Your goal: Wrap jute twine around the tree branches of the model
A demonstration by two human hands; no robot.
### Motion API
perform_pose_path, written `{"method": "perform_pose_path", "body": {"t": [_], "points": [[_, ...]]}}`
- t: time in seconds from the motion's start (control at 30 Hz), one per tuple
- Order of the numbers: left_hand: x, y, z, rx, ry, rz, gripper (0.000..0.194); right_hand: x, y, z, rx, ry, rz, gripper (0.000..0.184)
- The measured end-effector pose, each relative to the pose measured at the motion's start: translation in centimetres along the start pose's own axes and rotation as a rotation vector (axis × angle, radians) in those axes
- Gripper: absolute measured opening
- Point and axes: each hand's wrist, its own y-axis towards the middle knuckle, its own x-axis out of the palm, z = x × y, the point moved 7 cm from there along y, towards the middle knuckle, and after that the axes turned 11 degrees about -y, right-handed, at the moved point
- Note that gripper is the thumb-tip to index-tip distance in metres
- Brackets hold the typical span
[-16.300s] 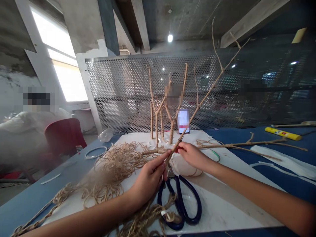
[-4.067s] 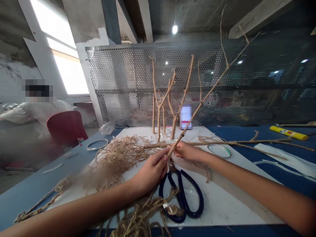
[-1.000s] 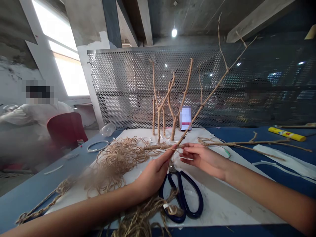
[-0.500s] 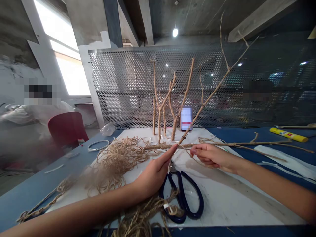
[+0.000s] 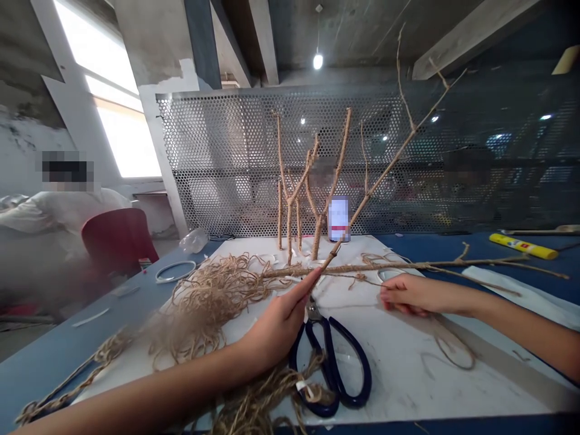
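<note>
My left hand is closed round the lower end of a thin forked branch, which slants up to the right. Twine runs from the branch near my left thumb, with a small knot or tangle midway, to my right hand. The fingers of my right hand are pinched on it, and a loose loop of the strand hangs behind onto the white board. Scissors with dark blue handles lie below my left hand, their blades partly hidden. A longer branch lies across the board behind both hands.
A tangled heap of twine lies left, and more twine at the front. Twine-wrapped branches stand upright at the back beside a phone. A yellow tube lies right. A person sits far left.
My right hand has moved away from the branch to the right, drawing the twine out into a long strand. My left hand keeps its hold on the branch.
</note>
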Motion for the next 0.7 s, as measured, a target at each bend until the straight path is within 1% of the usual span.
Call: {"method": "perform_pose_path", "body": {"t": [0.07,0.1,0.13,0.2,0.23,0.27,0.3,0.37,0.43,0.53,0.7], "points": [[0.0,0.0,0.0,-0.004,0.002,0.002,0.045,-1.1,0.1,-0.6,-0.056,-0.094,0.118,0.029],[0.0,0.0,-0.1,-0.007,0.002,0.003,0.044,-1.4,0.1,-1.3,-0.096,-0.136,0.175,0.029],[0.1,-0.1,-0.1,-0.010,0.001,0.003,0.044,-1.5,0.1,-2.3,-0.131,-0.173,0.229,0.034],[0.1,-0.1,-0.1,-0.013,-0.006,0.000,0.044,-1.2,0.0,-4.7,-0.170,-0.224,0.320,0.047],[0.1,-0.1,0.0,-0.012,-0.013,-0.002,0.044,-0.9,0.1,-5.9,-0.183,-0.233,0.378,0.046],[0.2,-0.1,0.0,-0.011,-0.021,-0.004,0.044,-0.7,0.1,-7.2,-0.192,-0.230,0.464,0.042],[0.2,-0.1,0.0,-0.008,-0.029,-0.005,0.044,-0.3,0.2,-8.5,-0.224,-0.210,0.516,0.037],[0.2,-0.1,0.1,0.001,-0.043,-0.001,0.044,1.2,0.9,-10.8,-0.330,-0.140,0.494,0.026],[0.1,0.0,0.1,0.010,-0.054,0.013,0.044,2.1,1.9,-11.7,-0.347,-0.022,0.484,0.024],[0.0,0.0,0.0,0.002,-0.050,0.037,0.043,2.7,3.1,-11.3,-0.312,0.090,0.444,0.027],[-0.2,-0.2,-0.7,-0.106,0.028,0.056,0.044,3.4,3.2,-10.7,-0.362,0.131,0.310,0.031]]}}
